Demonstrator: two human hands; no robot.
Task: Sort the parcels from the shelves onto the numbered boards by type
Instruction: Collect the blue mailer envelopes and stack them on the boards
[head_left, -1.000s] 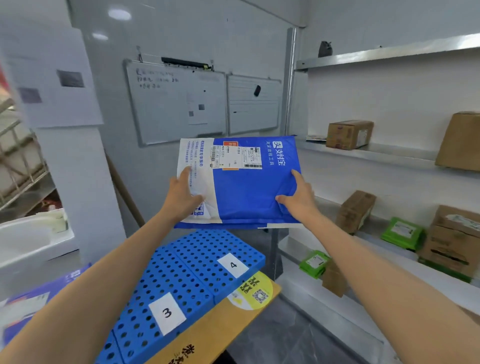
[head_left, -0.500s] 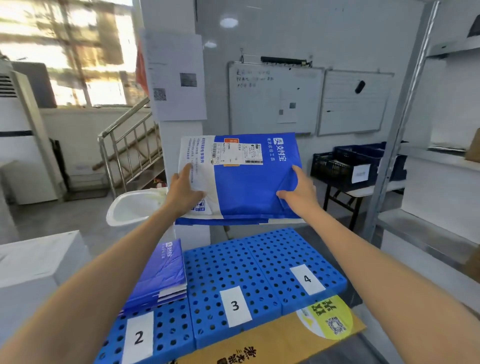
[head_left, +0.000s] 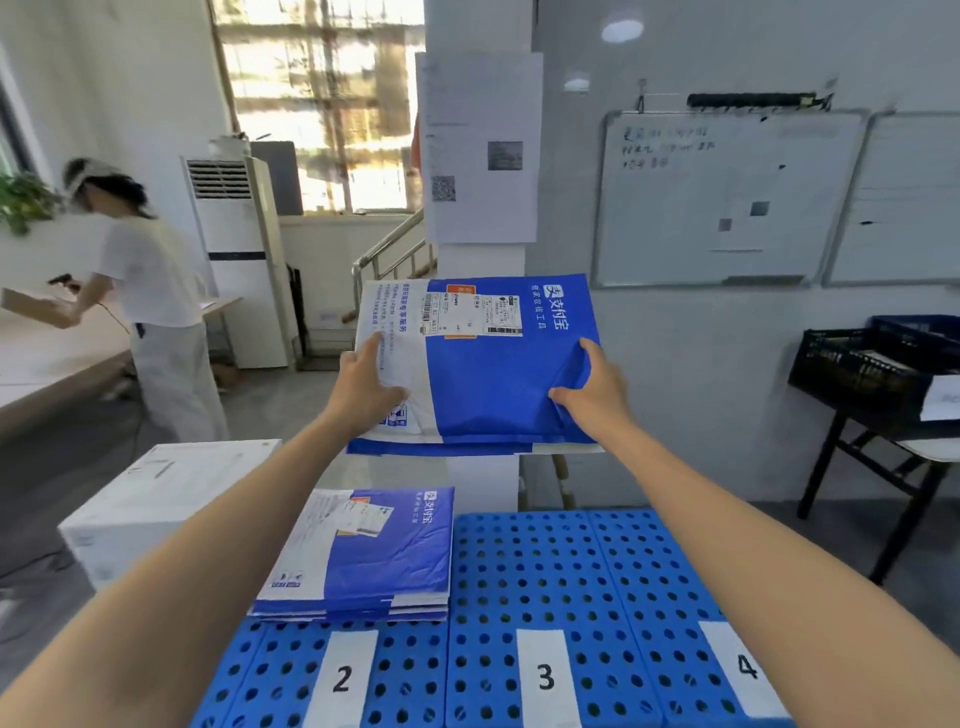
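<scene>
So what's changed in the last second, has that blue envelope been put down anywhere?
No. The person has swung left, away from the shelves, bringing the blue envelope toward the numbered boards; the stack of matching envelopes on board 2 is now in view below it. Nothing was let go: left hand and right hand still grip its sides. Both board 3 and board 4 stay bare.
</scene>
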